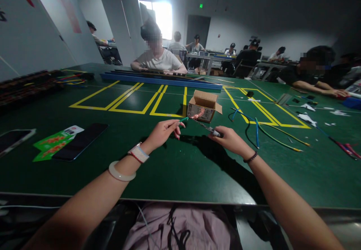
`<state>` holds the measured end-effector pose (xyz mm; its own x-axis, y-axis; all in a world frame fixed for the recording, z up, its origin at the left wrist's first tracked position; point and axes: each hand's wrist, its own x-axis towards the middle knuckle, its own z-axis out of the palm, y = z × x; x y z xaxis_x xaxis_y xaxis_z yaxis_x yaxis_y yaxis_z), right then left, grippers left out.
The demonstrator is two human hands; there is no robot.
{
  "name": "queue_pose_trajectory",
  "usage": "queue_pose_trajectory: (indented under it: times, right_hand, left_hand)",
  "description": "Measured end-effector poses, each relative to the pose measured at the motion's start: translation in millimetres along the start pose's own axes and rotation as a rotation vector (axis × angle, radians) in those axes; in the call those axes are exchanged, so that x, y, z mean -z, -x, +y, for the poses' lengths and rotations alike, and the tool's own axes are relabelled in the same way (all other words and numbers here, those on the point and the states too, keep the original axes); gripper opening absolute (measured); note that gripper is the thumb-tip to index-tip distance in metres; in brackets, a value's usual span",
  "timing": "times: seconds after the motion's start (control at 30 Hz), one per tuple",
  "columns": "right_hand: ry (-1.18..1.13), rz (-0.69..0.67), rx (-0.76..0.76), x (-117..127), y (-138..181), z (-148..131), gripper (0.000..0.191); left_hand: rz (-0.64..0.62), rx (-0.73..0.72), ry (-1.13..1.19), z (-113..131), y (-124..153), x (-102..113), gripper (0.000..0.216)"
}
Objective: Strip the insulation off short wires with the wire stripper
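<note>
Fingers of the left hand, thumb and forefinger pressed together, pinch a thin green plastic-sleeved wire above the dark green tabletop. Just right, frayed bright copper strands show before an open brown cardboard box. Next comes a slender silver metal tool with a grey handle (whether its tip grips the wire, I cannot tell), wrapped by the right hand. Pinching near the wire's end, tool in line, should steady the strands. Farther right lies a blue cable.

Bright copper strands, glossy tabletop
</note>
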<state>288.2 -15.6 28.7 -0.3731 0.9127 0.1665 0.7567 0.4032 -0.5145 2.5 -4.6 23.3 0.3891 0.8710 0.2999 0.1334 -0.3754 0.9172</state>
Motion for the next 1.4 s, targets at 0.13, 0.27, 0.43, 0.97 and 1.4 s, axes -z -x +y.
queue_pose_trajectory:
  times: [0.13,0.27,0.43,0.97,1.4]
  right_hand:
    - [0.219,0.117,0.075,1,0,2,0.031]
    - [0.132,-0.014,0.007,0,1,1,0.028]
    - [0.199,-0.003,0.009,2,1,7,0.027]
    - [0.785,0.492,0.307,13,8,15,0.023]
    - [0.766,0.428,0.253,8,6,13,0.015]
  left_hand:
    - [-0.019,0.067,-0.010,-1,0,-2,0.032]
    - [0.057,0.071,-0.005,-4,-1,0,0.034]
    - [0.195,0.050,0.147,-10,-6,7,0.031]
    - [-0.069,0.259,0.127,-4,0,3,0.030]
    - [-0.141,0.284,0.118,-5,1,5,0.031]
